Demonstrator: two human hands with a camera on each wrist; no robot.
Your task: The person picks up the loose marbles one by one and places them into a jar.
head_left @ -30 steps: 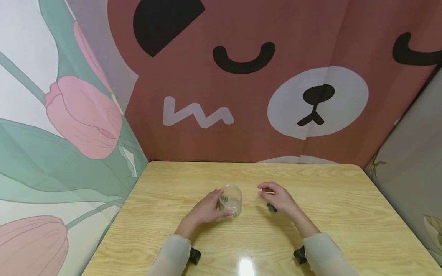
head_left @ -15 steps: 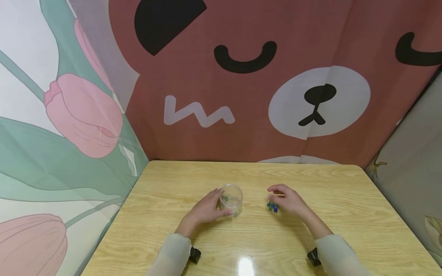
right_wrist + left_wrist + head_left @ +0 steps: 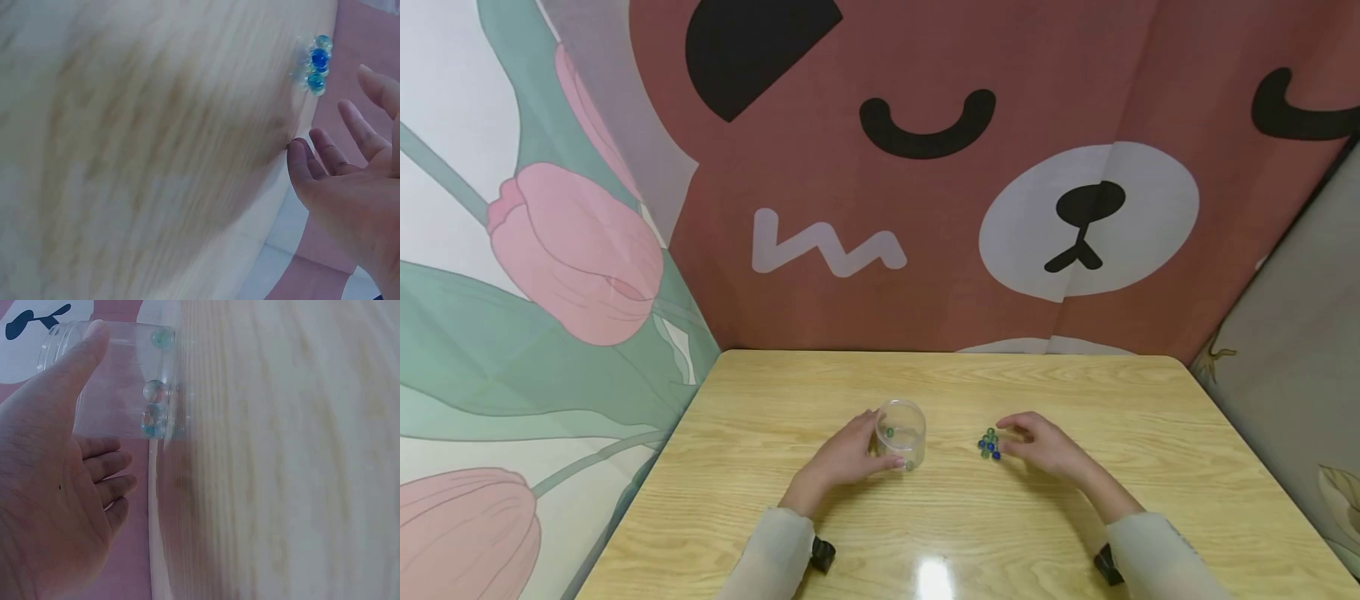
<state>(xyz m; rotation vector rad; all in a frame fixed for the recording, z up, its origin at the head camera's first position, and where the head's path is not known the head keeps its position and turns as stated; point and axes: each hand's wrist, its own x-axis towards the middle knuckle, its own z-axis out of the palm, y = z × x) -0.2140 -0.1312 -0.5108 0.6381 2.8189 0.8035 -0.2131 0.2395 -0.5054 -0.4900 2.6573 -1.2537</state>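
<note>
My left hand point(image 3: 844, 457) grips a clear plastic jar point(image 3: 904, 429) that stands upright on the table, thumb on the near side and fingers around the far side. In the left wrist view a few glass marbles point(image 3: 154, 391) lie on the jar's bottom. To the right of the jar, a small cluster of blue and green marbles point(image 3: 990, 447) sits on the wood. Just right of that cluster is my right hand point(image 3: 1047, 448), its fingers loosely bent and holding nothing. The right wrist view has the marbles point(image 3: 319, 60) a short gap away from the thumb and fingertips.
A light wood-grain table point(image 3: 805, 379) lies under both hands. Behind it hangs a brown curtain with a bear face point(image 3: 940, 242). A tulip-print curtain point(image 3: 580, 250) borders the left side, and a pale curtain point(image 3: 1292, 333) the right.
My right hand has moved to the right, from above the marbles to beside them, so more of the cluster shows. The left hand and the jar have stayed in place.
</note>
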